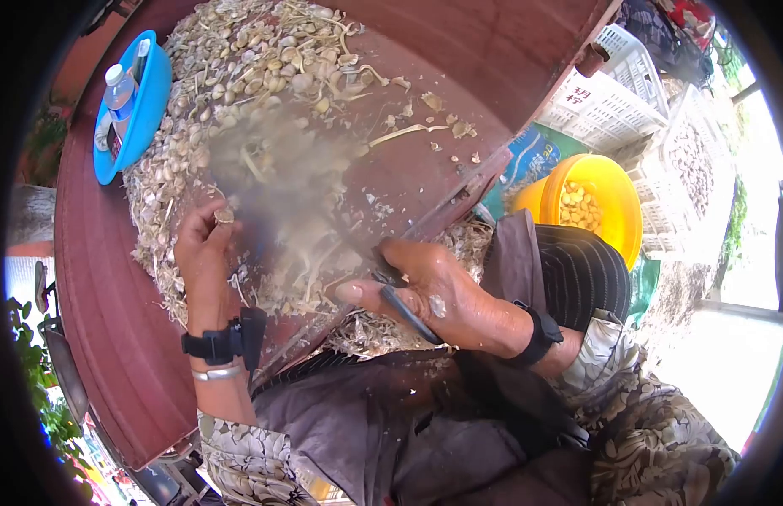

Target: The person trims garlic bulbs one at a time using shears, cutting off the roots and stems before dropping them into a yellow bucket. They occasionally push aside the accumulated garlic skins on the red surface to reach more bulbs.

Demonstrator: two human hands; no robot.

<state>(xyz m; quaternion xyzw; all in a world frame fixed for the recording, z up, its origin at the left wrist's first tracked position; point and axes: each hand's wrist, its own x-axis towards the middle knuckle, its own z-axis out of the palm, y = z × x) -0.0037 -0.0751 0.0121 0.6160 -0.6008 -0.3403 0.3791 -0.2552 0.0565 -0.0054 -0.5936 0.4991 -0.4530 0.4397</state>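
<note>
My left hand (202, 253) reaches into a big heap of garlic bulbs and stalks (248, 76) on a dark red table (105, 295); its fingertips pinch one garlic bulb (224, 216). My right hand (425, 291) rests at the table's near edge and grips a dark-handled cutting tool (406, 310), whether scissors or a knife I cannot tell. A blurred patch of dust or motion hangs over the pile between the two hands. Both wrists wear black bands.
A blue bowl (151, 101) with a water bottle (119, 91) sits at the table's far left. A yellow bucket (615, 202) of garlic stands on the right, beside white plastic crates (611, 93). Husks fill my aproned lap (375, 333).
</note>
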